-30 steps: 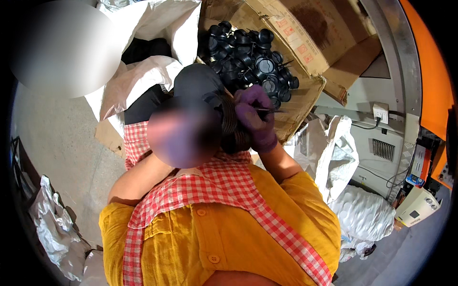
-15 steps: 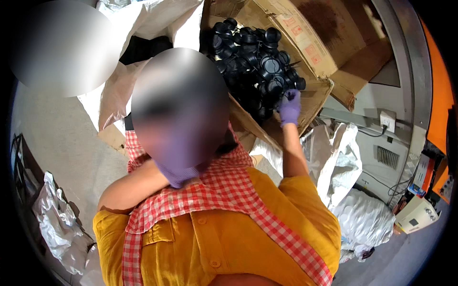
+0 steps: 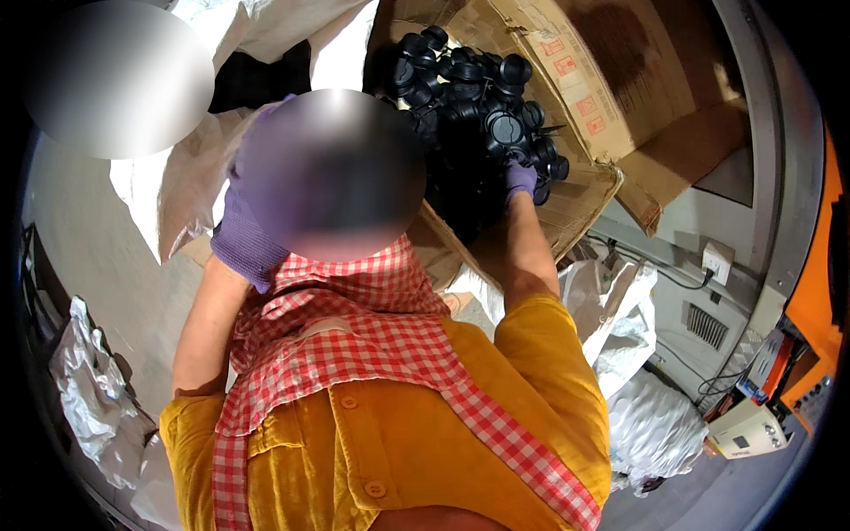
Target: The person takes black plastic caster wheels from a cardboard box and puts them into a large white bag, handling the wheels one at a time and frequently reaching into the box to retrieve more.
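Caps: piled in box; probably light, stiff, smooth, best taken by the rim.
Right hand: among caps (fingers hidden, cannot tell if pinching).
Left hand: near sack; fingers blurred, cannot tell.

The middle is bright, corners black, two patches blurred

head; wide fisheye; looks down; near; over both hands

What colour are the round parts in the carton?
Black; the round parts show best in the head view.
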Motion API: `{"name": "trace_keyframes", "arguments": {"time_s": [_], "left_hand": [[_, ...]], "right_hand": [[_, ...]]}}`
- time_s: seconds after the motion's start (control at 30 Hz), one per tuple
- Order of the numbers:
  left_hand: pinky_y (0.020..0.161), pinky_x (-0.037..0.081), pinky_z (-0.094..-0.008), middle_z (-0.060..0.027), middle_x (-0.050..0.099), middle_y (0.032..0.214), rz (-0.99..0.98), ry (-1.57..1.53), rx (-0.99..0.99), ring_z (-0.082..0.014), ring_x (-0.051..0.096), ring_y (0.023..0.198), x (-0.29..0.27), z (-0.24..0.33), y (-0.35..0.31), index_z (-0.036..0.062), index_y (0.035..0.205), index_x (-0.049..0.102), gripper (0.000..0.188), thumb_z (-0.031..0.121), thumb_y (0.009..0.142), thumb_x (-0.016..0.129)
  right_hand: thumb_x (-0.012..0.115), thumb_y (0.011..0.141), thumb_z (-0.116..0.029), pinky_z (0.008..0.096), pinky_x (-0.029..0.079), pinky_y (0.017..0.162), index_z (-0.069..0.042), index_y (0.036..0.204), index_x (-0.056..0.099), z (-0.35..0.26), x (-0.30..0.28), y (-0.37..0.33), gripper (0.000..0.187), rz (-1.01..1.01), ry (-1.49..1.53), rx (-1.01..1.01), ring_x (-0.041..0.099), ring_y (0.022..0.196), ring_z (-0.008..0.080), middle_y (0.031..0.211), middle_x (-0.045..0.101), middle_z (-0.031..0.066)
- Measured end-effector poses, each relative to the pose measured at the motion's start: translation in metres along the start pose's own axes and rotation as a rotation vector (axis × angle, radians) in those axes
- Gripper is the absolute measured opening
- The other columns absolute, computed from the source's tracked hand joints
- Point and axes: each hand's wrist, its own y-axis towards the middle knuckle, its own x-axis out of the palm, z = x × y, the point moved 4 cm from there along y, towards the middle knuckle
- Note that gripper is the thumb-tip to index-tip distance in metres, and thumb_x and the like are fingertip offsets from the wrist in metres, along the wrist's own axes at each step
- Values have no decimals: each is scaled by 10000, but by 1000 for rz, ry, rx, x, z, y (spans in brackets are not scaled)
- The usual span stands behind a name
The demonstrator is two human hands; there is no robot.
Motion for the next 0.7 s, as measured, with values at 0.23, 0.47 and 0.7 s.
{"name": "trace_keyframes", "arguments": {"time_s": [0.23, 0.47, 0.7], "left_hand": [[995, 387, -403, -130, 433, 1356, -96, -461, -35, -320, 417, 1231, 32, 30, 11, 87, 1289, 475, 507, 244, 823, 599], [989, 393, -386, -126, 449, 1343, -60, -589, 40, -295, 426, 1230, 38, 50, 14, 70, 1292, 466, 507, 235, 831, 600], [979, 398, -335, -101, 515, 1276, 169, -360, 275, -214, 480, 1188, 14, 65, 35, 64, 1281, 482, 522, 221, 818, 668]], "right_hand": [[667, 747, -19, 274, 448, 806, -28, 1031, 569, 27, 17, 17, 301, -54, 281, -240, 570, 880, 141, 925, 611, 44], [622, 772, -43, 285, 472, 753, -32, 914, 647, -24, -1, -31, 144, 66, 85, -328, 612, 779, 166, 839, 661, 67], [531, 744, 66, 311, 482, 703, -31, 916, 645, -196, -61, -242, 228, -264, 49, -987, 615, 776, 263, 823, 626, 134]]}}
